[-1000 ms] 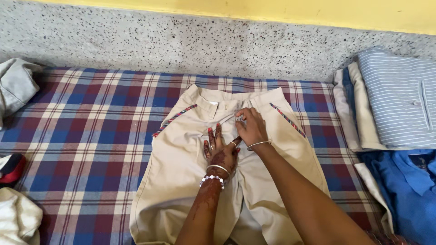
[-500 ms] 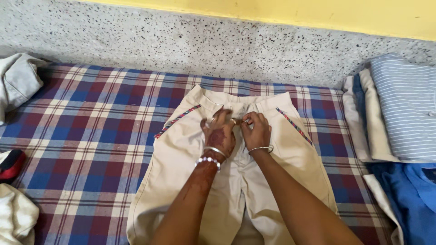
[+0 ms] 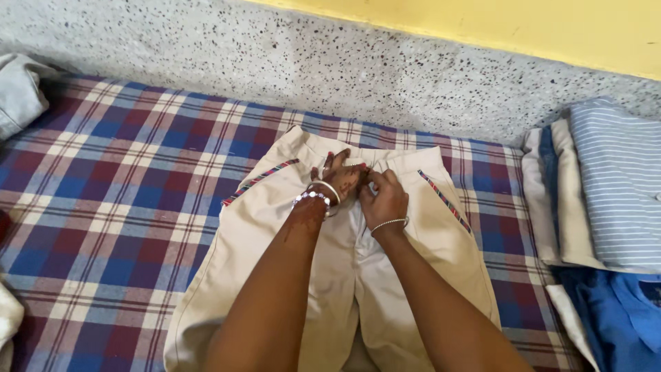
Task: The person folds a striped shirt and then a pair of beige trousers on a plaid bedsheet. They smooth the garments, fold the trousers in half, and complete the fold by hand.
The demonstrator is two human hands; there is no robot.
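Beige trousers (image 3: 275,275) flat, front up, on checked blanket (image 3: 124,207).

left hand (image 3: 339,180): beaded bracelet, metal bangle | right hand (image 3: 384,200): thin metal bangle | arms: bare, sleeveless

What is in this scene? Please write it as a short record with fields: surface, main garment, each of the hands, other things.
surface: plaid cloth in red, blue and white, spread before a speckled grey stone wall
main garment: beige cotton trousers with striped pocket trim, lying flat, waistband toward the wall
left hand: on the waistband at the fly, beaded bracelets on the wrist
right hand: fingers pinching the fly area, thin bangle on the wrist
right side: stack of folded striped and blue clothes
far left: grey folded cloth
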